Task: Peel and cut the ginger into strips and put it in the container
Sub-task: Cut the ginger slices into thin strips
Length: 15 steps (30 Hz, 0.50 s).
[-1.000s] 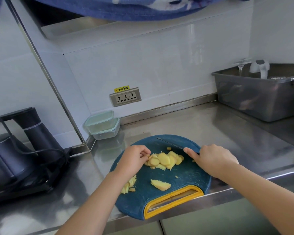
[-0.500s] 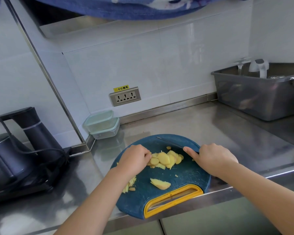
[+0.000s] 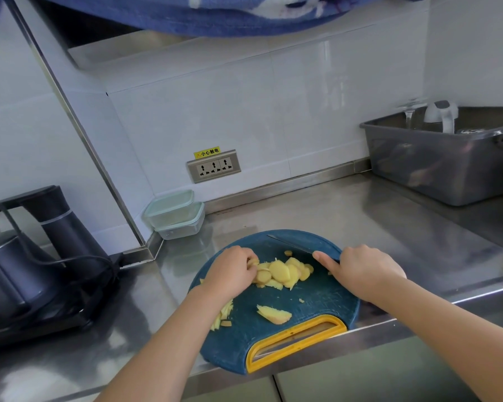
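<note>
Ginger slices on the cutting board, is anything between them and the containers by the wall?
Nothing visible stands in the way: bare counter lies between the ginger slices and the stacked containers. Both look lidded, though.

- Tabletop (image 3: 360, 216): stainless steel, reflective, with a raised steel lip along the back wall.
- Black kettle unit (image 3: 64, 227): far left on the tabletop, a tall spout tower beside a dark pot on a shared base. A black cord (image 3: 79, 258) loops across its front.
- Wall socket (image 3: 214, 166): grey triple plate, low on the white tiled wall (image 3: 273, 111). A yellow warning label (image 3: 206, 153) sits just above it.
- Grey tub (image 3: 436, 172): far right, at the back of the tabletop. A stemmed glass (image 3: 410, 111) and a white jug-like item (image 3: 442, 114) show above its rim.
- Blue cloth (image 3: 215, 15): hangs along the top edge of view.
- Metal strip (image 3: 79, 123): runs diagonally down the left wall to the tabletop corner.
</note>
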Tool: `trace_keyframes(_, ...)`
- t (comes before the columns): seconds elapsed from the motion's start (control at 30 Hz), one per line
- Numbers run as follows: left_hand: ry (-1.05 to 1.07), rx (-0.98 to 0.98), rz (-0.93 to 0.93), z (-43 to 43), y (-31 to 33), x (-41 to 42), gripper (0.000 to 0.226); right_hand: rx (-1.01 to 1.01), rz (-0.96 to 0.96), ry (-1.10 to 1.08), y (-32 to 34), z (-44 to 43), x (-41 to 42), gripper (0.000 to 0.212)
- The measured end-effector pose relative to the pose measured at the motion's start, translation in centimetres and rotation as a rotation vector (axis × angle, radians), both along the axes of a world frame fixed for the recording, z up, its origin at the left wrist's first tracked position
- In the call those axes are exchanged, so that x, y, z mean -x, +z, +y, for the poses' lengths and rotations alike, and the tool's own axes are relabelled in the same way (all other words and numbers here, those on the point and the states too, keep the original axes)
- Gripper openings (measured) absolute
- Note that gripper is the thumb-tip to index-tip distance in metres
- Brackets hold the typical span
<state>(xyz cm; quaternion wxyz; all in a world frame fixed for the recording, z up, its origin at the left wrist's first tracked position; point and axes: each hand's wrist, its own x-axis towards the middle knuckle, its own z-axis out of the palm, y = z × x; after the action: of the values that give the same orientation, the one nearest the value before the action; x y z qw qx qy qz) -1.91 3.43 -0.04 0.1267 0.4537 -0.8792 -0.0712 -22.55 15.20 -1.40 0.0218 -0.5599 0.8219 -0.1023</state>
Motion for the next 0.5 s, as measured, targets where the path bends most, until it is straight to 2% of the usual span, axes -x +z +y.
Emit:
trace_keyframes(0.17,0.16,-0.058,0.312,-0.8,1.0,-0.4,0.011,0.014,0.006,-0.003,-0.1,-0.1,0.0,0.073)
trace_keyframes(0.27,0.216,-0.089,0.439,-2.5,2.3,-1.8,0.016,0.011,-0.004,-0.004,-0.2,-0.1,0.0,0.073)
trace_keyframes(0.37,0.241,-0.202,0.504,-3.8,2.8,-3.3,0.02,0.014,-0.013,0.003,-0.2,-0.1,0.1,0.074)
trace_keyframes(0.5,0.266,-0.33,0.494,-3.9,2.5,-3.6,0.018,0.01,-0.012,0.006,-0.1,-0.1,0.1,0.073)
